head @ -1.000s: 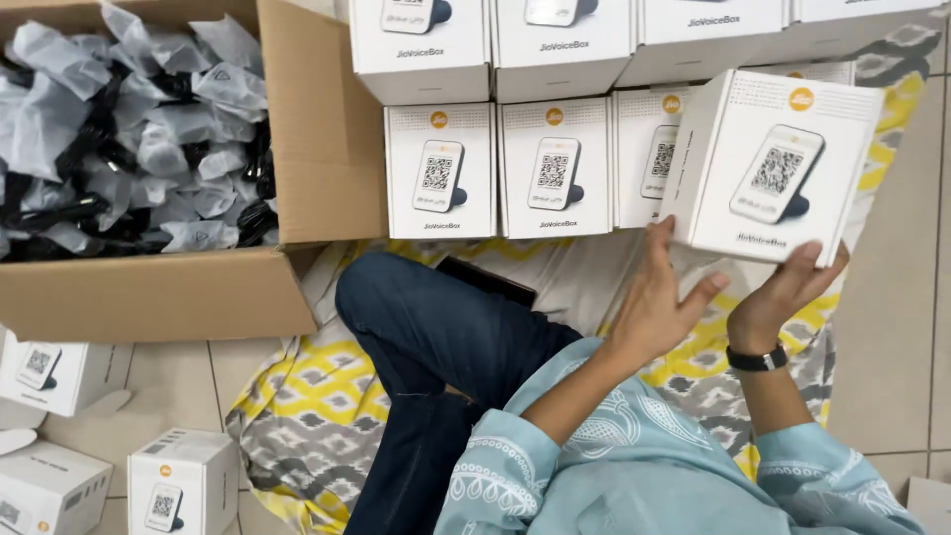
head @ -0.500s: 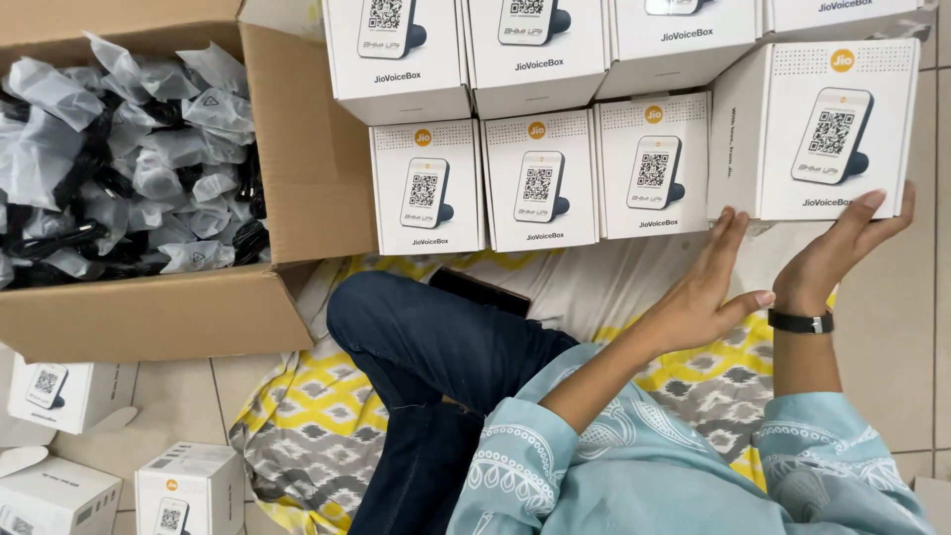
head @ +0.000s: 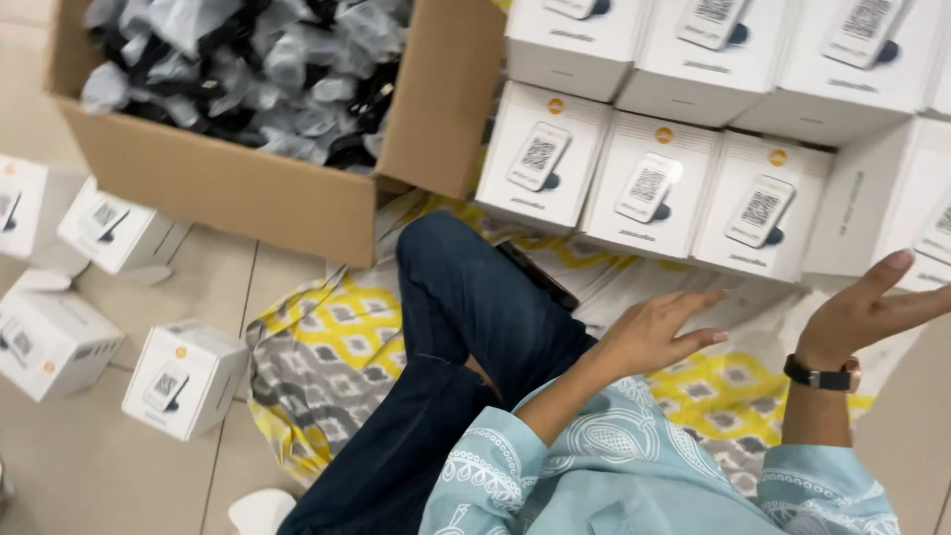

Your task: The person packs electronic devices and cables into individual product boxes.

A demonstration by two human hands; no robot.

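White cardboard box [head: 882, 198] stood at the end of the lower row, above the patterned cloth [head: 327, 337]; right hand [head: 867, 307] spread, just beside it; left hand [head: 659, 332] spread, empty, apart. Placing judged finished; any fresh grip called for fingers closing on a box's sides

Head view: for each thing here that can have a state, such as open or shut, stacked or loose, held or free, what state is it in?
Brown cardboard carton: open, filled with grey plastic-wrapped black items.
White square product boxes in rows: shut, packed side by side.
Loose white boxes on the floor: shut, scattered apart.
Left hand: open, holding nothing.
Right hand: open, against the end white box.
Black wristwatch: on the right wrist.
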